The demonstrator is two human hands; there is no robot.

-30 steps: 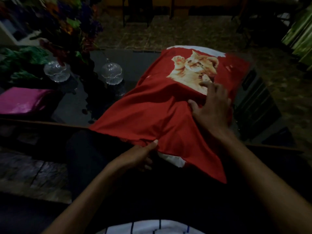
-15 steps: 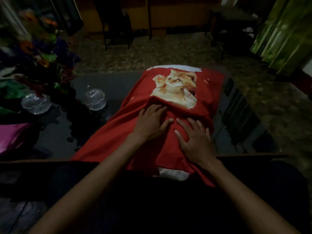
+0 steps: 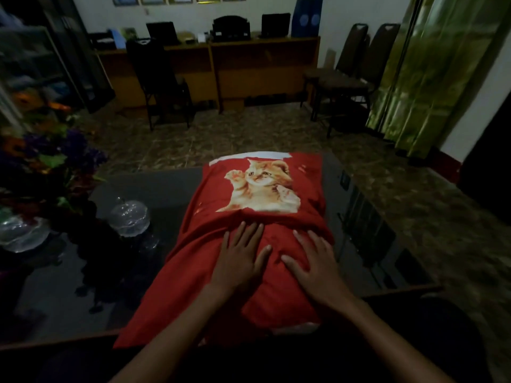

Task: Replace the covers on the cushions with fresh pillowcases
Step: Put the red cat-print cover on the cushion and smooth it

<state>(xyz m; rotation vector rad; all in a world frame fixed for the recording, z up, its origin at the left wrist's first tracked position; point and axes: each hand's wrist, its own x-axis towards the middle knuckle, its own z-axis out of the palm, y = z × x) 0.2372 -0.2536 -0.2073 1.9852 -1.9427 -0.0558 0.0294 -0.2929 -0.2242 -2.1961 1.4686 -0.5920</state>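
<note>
A red pillowcase (image 3: 193, 266) printed with an orange kitten lies over a cushion on the dark glass table (image 3: 154, 186). White cushion fabric (image 3: 298, 327) peeks out at the near right corner, and a white strip shows at the far edge. My left hand (image 3: 237, 261) lies flat on the middle of the case with fingers spread. My right hand (image 3: 315, 264) presses flat beside it, just to the right. The case's left side drapes loose and empty onto the table.
Two clear glass bowls (image 3: 130, 217) and a flower arrangement (image 3: 47, 167) stand on the table's left part. Beyond the table lie a tiled floor, chairs (image 3: 351, 78), a wooden desk (image 3: 237, 70) and a green curtain (image 3: 431, 67) at the right.
A second ago my left hand pinched the case's near edge and my right pressed by the kitten print. Both now lie flat mid-case, and the view has tilted up.
</note>
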